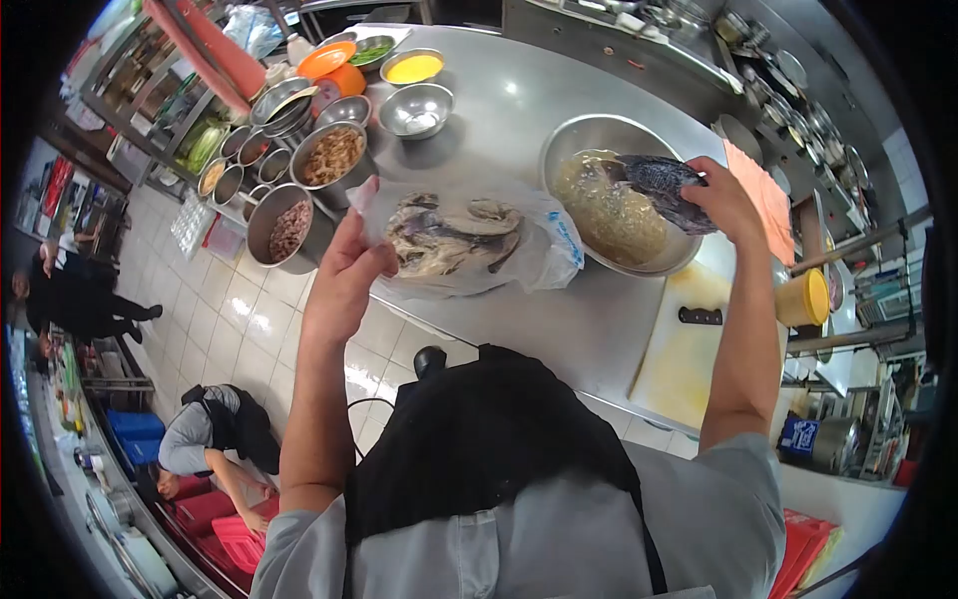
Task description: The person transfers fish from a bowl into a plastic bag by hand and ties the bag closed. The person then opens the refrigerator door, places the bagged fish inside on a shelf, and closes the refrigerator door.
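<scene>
- While a cutting board [679,369] with a black knife handle [700,315] lies at the counter's [509,130] near right corner, the left hand [349,262] pinches a plastic bag [544,255] of pale pieces [454,240] along the near edge.
- Just beyond, the right hand [720,203] grasps a dark fish [659,188] over a wide metal bowl [567,140] of cloudy liquid [609,215].
- Beside the left edge, two metal pots [315,246] hold meat [332,156].
- Toward the far left corner, a small metal bowl [416,110] stands before a bowl of something yellow [439,75].
</scene>
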Demonstrator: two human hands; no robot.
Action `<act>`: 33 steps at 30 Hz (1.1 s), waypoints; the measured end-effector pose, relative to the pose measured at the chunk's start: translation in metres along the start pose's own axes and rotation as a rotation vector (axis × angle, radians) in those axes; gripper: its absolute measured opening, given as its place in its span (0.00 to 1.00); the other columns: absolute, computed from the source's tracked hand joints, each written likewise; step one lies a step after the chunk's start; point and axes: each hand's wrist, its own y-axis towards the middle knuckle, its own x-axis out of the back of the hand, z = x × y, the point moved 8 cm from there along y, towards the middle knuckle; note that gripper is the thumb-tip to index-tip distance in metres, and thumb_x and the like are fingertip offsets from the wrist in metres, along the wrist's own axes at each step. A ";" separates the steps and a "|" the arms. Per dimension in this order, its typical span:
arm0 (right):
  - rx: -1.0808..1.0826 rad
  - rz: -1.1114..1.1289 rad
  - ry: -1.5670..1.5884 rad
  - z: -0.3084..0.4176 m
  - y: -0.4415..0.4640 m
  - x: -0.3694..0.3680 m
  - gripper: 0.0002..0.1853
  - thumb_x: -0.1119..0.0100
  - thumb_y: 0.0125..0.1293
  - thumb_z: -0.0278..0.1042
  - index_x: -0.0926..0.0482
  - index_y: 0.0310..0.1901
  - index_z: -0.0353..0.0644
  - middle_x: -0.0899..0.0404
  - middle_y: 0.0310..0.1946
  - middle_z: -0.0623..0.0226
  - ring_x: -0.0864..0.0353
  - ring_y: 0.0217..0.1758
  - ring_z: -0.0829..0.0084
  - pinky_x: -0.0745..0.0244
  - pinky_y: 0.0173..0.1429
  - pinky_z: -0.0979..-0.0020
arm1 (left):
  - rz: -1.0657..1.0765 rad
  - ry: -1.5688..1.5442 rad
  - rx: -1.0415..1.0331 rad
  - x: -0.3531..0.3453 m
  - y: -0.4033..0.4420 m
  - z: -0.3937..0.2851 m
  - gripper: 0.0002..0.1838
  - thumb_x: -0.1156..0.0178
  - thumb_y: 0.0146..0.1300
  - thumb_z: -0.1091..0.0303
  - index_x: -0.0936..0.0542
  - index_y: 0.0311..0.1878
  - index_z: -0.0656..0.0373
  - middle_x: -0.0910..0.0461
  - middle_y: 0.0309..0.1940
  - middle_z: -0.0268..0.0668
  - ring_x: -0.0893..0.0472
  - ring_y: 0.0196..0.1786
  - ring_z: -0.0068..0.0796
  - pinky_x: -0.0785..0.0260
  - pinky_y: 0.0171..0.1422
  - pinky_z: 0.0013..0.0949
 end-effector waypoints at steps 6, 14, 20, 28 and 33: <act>0.193 0.196 0.311 0.120 -0.026 0.008 0.21 0.34 0.67 0.29 0.20 0.61 0.38 0.15 0.44 0.70 0.18 0.46 0.79 0.24 0.52 0.75 | 0.086 0.004 0.007 -0.004 0.009 -0.019 0.47 0.45 0.63 0.74 0.46 0.88 0.49 0.22 0.45 0.31 0.23 0.43 0.23 0.30 0.54 0.29; 0.373 0.425 0.029 0.231 -0.022 -0.129 0.21 0.34 0.67 0.28 0.20 0.62 0.41 0.14 0.48 0.65 0.16 0.49 0.75 0.21 0.57 0.69 | 0.142 0.022 0.036 -0.003 0.013 -0.023 0.52 0.45 0.56 0.75 0.47 0.88 0.50 0.21 0.59 0.38 0.18 0.51 0.26 0.25 0.60 0.32; 0.595 0.082 0.098 0.262 -0.043 -0.200 0.17 0.34 0.65 0.30 0.16 0.55 0.43 0.16 0.50 0.56 0.15 0.55 0.51 0.21 0.62 0.55 | 0.194 -0.088 0.081 0.009 0.016 -0.031 0.50 0.43 0.59 0.74 0.47 0.88 0.51 0.21 0.62 0.38 0.18 0.55 0.27 0.22 0.60 0.36; 0.716 0.156 0.014 0.176 -0.074 -0.210 0.09 0.37 0.69 0.26 0.13 0.49 0.43 0.15 0.48 0.60 0.15 0.52 0.56 0.21 0.61 0.60 | 0.157 -0.202 0.071 0.016 0.002 -0.028 0.46 0.44 0.64 0.74 0.48 0.87 0.60 0.24 0.69 0.40 0.18 0.59 0.29 0.22 0.61 0.34; 0.002 0.092 0.169 0.024 0.039 -0.149 0.14 0.32 0.68 0.37 0.14 0.53 0.44 0.12 0.45 0.63 0.13 0.45 0.68 0.19 0.50 0.65 | 0.145 -0.226 0.058 0.011 -0.004 -0.024 0.45 0.45 0.67 0.74 0.49 0.87 0.59 0.27 0.72 0.41 0.19 0.64 0.29 0.23 0.63 0.35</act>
